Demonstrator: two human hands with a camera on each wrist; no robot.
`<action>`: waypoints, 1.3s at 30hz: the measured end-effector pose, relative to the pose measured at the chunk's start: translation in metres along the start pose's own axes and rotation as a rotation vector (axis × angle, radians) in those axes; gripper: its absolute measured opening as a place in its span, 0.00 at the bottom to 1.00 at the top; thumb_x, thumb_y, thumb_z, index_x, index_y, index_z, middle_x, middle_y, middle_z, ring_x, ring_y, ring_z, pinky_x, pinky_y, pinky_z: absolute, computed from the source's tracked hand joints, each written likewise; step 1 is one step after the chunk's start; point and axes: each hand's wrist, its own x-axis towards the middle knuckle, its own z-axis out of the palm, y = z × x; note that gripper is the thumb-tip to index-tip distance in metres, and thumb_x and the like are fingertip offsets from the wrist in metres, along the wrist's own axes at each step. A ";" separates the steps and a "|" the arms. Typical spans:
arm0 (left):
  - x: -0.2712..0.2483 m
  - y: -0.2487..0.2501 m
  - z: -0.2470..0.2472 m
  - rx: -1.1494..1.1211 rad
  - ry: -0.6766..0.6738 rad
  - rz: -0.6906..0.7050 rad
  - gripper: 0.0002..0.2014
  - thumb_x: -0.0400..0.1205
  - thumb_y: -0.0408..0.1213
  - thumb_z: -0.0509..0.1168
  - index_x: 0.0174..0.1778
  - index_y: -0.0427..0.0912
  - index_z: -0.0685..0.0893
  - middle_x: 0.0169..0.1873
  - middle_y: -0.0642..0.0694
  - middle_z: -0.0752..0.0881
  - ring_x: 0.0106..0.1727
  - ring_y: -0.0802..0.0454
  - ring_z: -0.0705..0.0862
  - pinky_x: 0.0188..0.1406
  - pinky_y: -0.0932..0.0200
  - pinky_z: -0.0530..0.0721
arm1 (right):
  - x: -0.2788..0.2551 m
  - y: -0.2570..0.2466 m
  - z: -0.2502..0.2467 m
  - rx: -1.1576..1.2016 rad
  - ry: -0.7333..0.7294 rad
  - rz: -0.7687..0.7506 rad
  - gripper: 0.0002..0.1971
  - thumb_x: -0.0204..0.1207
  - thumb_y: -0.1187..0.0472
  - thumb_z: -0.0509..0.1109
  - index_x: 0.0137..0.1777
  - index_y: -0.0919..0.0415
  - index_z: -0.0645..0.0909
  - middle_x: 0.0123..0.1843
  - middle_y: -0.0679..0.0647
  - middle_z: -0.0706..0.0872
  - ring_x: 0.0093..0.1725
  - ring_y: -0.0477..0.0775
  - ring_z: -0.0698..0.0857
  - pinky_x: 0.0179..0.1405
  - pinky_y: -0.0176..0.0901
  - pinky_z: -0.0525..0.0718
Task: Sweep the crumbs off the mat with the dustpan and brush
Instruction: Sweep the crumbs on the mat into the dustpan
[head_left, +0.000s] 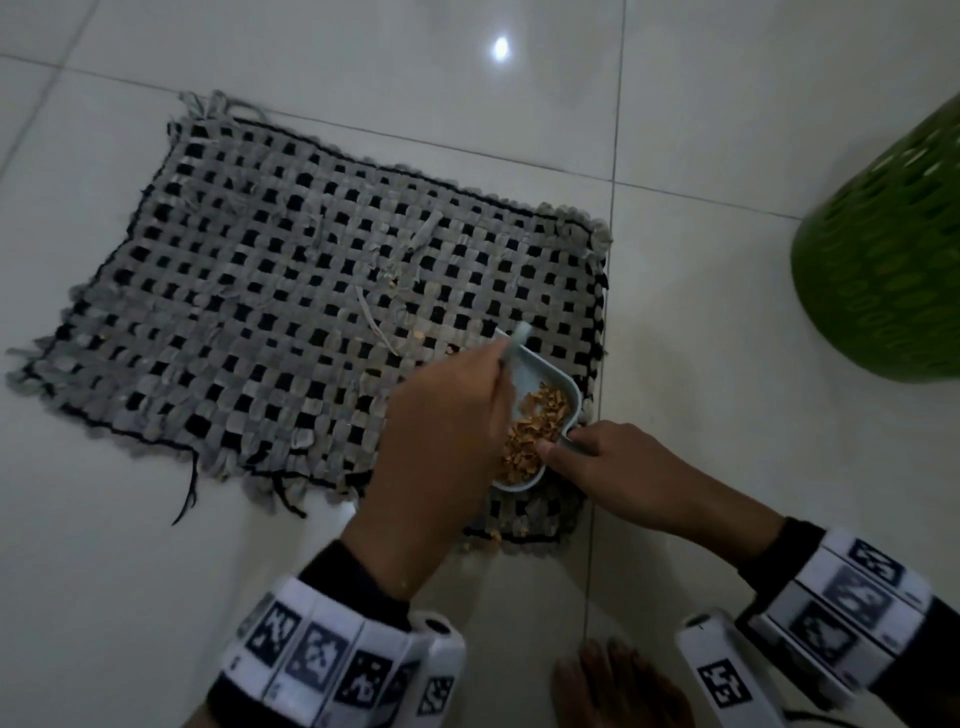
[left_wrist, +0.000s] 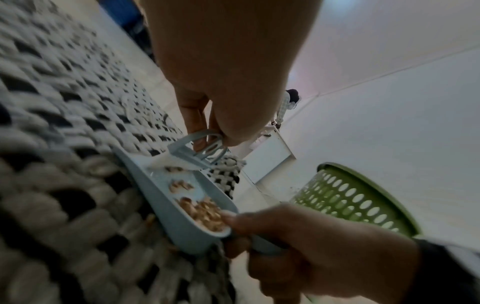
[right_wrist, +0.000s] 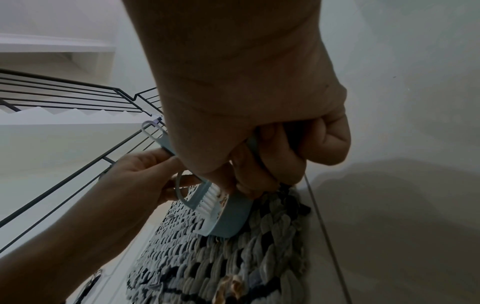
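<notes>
A grey and black woven mat (head_left: 291, 291) lies on the white tile floor. At its near right corner sits a pale blue dustpan (head_left: 540, 374) holding a heap of brown crumbs (head_left: 530, 426). My right hand (head_left: 576, 447) grips the dustpan's handle, thumb on the pan's rim. My left hand (head_left: 467, 405) grips a small pale blue brush (left_wrist: 197, 148); its white bristles (right_wrist: 210, 199) sit at the pan's mouth. The brush's handle tip (head_left: 522, 332) sticks out beyond the hand. A few crumbs (head_left: 493, 535) lie on the mat's near edge, under my hands.
A green perforated plastic basket (head_left: 883, 260) stands on the floor to the right of the mat. My bare foot (head_left: 613, 686) is on the tiles just behind my hands. Bare tile floor (head_left: 701, 364) separates mat and basket. A black stair railing (right_wrist: 64, 98) shows far off.
</notes>
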 end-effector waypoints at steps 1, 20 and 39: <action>-0.005 0.004 0.002 -0.025 -0.016 0.014 0.12 0.88 0.38 0.65 0.37 0.45 0.80 0.25 0.60 0.65 0.21 0.68 0.63 0.19 0.72 0.62 | 0.000 -0.001 0.000 -0.006 0.000 -0.003 0.23 0.84 0.38 0.58 0.35 0.52 0.80 0.36 0.52 0.83 0.34 0.48 0.82 0.33 0.41 0.75; 0.008 -0.039 -0.043 0.040 0.144 -0.231 0.17 0.90 0.44 0.60 0.37 0.43 0.82 0.23 0.51 0.79 0.20 0.56 0.75 0.16 0.60 0.68 | -0.003 -0.001 0.000 0.030 0.004 -0.008 0.25 0.84 0.39 0.59 0.31 0.55 0.73 0.28 0.50 0.74 0.27 0.48 0.75 0.31 0.42 0.70; 0.005 -0.014 -0.017 0.048 -0.013 -0.046 0.18 0.88 0.43 0.65 0.31 0.47 0.76 0.20 0.58 0.72 0.17 0.64 0.68 0.16 0.67 0.68 | -0.002 0.000 0.001 0.014 0.008 -0.007 0.27 0.84 0.38 0.58 0.39 0.61 0.82 0.33 0.53 0.80 0.32 0.50 0.80 0.32 0.42 0.73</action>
